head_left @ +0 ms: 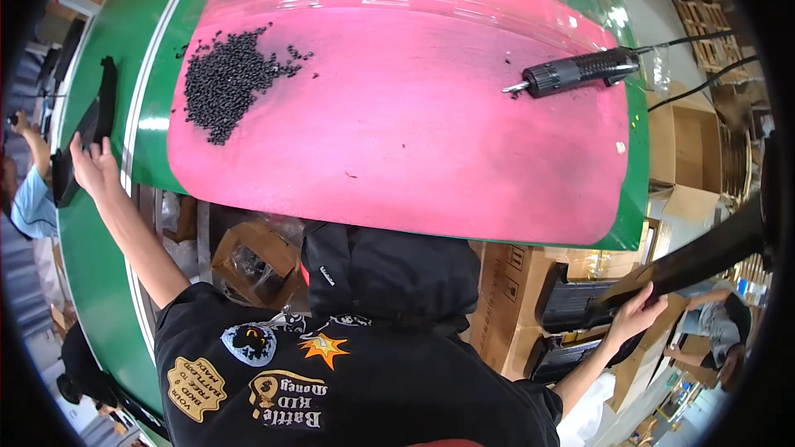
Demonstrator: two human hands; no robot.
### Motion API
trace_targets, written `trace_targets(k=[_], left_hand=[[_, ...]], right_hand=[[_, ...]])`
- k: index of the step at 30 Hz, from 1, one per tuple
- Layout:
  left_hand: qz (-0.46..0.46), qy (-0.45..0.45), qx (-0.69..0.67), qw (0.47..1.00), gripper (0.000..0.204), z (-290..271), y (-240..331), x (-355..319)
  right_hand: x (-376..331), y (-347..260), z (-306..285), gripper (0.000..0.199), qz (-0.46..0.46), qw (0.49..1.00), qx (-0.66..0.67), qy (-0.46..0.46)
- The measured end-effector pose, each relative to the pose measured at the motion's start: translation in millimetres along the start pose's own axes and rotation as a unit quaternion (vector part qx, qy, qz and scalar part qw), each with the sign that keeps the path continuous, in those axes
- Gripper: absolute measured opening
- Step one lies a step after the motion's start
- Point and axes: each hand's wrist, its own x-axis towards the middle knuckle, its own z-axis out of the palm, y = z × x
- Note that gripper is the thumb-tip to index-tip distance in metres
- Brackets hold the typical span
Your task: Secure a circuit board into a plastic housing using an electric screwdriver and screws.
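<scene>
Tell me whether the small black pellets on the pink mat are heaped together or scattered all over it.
Mostly heaped: the black pellets form one dense pile at the pink mat's left end, with few strays.

Both arms spread wide from a pink-matted surface (397,141).

The left hand (93,167) touches a long black panel (93,120) on the green belt (91,265); the right hand (636,311) grips another black panel (704,257), apparently by its lower edge. Black pellets (222,83) and a black electric screwdriver (575,72) lie on the mat.

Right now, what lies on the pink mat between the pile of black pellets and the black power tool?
Bare pink mat separates pellet pile from power tool, head view.
</scene>
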Motion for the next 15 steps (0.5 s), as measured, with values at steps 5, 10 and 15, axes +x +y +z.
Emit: trace_targets(k=[5,10,15], left_hand=[[0.089,-0.452,0.139,0.876,0.051,85,-1,-144],[0.235,-0.773,0.272,0.523,0.059,152,-12,-268],[0.335,-0.827,0.351,0.282,0.045,179,-31,-316]], right_hand=[[39,-68,-13,0.032,-0.275,0.951,0.088,-0.111],[70,-176,-9,0.024,-0.408,0.833,0.086,-0.364],[124,-248,13,0.025,-0.415,0.823,0.238,-0.306]])
